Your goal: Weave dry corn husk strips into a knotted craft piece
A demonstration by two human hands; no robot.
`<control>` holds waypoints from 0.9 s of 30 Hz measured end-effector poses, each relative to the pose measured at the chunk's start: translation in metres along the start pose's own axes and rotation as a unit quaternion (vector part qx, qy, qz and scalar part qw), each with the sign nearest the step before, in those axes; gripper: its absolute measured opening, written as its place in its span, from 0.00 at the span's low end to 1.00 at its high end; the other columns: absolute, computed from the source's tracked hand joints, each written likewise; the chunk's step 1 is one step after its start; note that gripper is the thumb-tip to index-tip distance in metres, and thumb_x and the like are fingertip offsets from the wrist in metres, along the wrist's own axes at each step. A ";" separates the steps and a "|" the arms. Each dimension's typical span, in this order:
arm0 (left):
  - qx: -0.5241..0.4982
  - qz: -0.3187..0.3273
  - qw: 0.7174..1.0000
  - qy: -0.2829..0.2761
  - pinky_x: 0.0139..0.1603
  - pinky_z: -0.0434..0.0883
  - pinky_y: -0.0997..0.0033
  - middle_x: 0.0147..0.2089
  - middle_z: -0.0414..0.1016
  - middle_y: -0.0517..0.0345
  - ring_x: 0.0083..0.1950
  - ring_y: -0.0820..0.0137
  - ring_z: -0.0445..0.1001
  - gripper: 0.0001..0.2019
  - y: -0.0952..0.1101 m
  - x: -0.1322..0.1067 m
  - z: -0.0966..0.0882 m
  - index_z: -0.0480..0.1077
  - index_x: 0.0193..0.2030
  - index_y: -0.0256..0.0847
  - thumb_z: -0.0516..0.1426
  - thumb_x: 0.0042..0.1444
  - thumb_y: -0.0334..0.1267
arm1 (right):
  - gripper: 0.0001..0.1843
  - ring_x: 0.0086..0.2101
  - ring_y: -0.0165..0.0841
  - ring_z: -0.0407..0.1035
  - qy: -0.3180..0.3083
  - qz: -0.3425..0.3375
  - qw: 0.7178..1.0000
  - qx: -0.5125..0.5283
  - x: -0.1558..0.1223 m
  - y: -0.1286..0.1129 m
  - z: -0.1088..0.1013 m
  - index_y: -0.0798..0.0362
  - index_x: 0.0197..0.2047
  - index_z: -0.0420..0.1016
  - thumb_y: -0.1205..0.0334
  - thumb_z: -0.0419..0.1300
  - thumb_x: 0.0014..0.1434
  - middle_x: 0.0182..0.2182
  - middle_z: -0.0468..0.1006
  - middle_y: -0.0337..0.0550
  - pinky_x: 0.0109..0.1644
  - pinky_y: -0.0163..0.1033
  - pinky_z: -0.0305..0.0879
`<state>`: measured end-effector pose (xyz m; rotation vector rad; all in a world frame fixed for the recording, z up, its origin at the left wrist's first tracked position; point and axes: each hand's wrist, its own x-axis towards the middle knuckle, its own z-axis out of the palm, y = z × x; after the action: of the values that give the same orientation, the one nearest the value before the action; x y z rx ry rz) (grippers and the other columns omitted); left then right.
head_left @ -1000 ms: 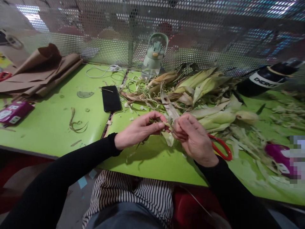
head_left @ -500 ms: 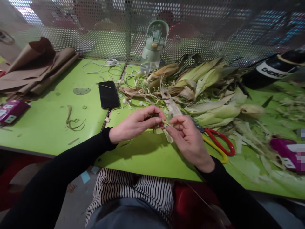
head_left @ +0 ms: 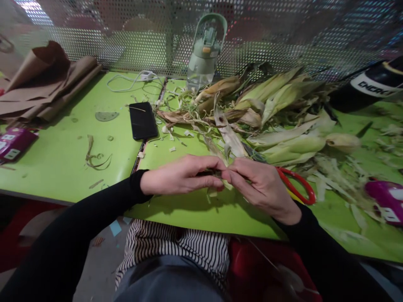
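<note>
Husk (head_left: 227,185), a thin pale-green strip, is in the head view between the two hands, just above the near part of the green table (head_left: 185,214); the left hand (head_left: 184,175) curls its thumb and fingers narrowly around it and some darker shreds; the right hand (head_left: 264,184) pinches it at thumb and forefinger, the fingertips of both hands meeting or nearly so; exactly where each fingertip grips is too small to tell; just beyond the hands lies a long dry leaf (head_left: 231,136), its far end against a heap of corn husks (head_left: 248,107); scissors (head_left: 311,193) with red and yellow handles lie beside the right wrist, partly hidden by it; a black phone (head_left: 143,121) lies farther off to the left, near a clear half-disc (head_left: 107,116); a pale-green bottle (head_left: 203,61) stands upright behind the heap, and a black bottle (head_left: 355,94) leans at the far right.
</note>
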<state>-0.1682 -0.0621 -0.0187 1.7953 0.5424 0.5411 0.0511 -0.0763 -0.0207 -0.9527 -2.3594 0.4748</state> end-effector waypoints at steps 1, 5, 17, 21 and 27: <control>0.027 0.005 1.000 0.006 0.44 0.69 0.73 0.39 0.77 0.54 0.41 0.73 0.75 0.07 0.000 0.000 0.001 0.68 0.44 0.35 0.56 0.65 0.37 | 0.15 0.22 0.28 0.56 0.001 0.003 1.000 0.001 0.000 0.001 0.001 0.50 0.27 0.63 0.66 0.53 0.67 0.21 0.61 0.33 0.28 0.36 0.53; 0.074 0.016 0.997 0.016 0.42 0.68 0.74 0.39 0.77 0.54 0.39 0.72 0.75 0.07 -0.001 0.001 0.004 0.69 0.45 0.36 0.55 0.66 0.38 | 0.16 0.22 0.29 0.55 0.005 0.011 1.000 0.012 0.000 0.003 0.005 0.49 0.26 0.60 0.64 0.53 0.67 0.21 0.59 0.34 0.29 0.38 0.52; 0.148 0.019 0.972 0.180 0.42 0.68 0.71 0.40 0.78 0.53 0.38 0.71 0.74 0.04 -0.016 0.009 0.007 0.69 0.42 0.37 0.54 0.64 0.34 | 0.15 0.24 0.31 0.57 0.044 0.046 0.995 -0.077 -0.005 0.003 0.036 0.49 0.25 0.59 0.66 0.51 0.66 0.22 0.63 0.37 0.29 0.39 0.51; 0.262 -0.018 0.941 0.213 0.39 0.66 0.70 0.39 0.78 0.52 0.37 0.68 0.73 0.04 -0.027 0.014 0.013 0.69 0.42 0.37 0.53 0.62 0.30 | 0.16 0.25 0.33 0.55 0.069 -0.005 0.970 -0.232 -0.007 -0.009 0.052 0.49 0.25 0.60 0.68 0.51 0.65 0.21 0.62 0.39 0.31 0.42 0.48; 0.210 -0.069 0.969 0.112 0.37 0.66 0.69 0.36 0.77 0.53 0.34 0.70 0.73 0.02 -0.029 0.014 0.001 0.66 0.39 0.37 0.56 0.60 0.32 | 0.14 0.27 0.34 0.59 0.019 -0.021 0.978 -0.208 0.006 -0.008 0.026 0.50 0.28 0.65 0.63 0.52 0.68 0.24 0.67 0.41 0.32 0.42 0.51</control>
<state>-0.1591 -0.0467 -0.0457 2.0861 0.9908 0.5651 0.0276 -0.0803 -0.0349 -1.0775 -2.4871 -0.0618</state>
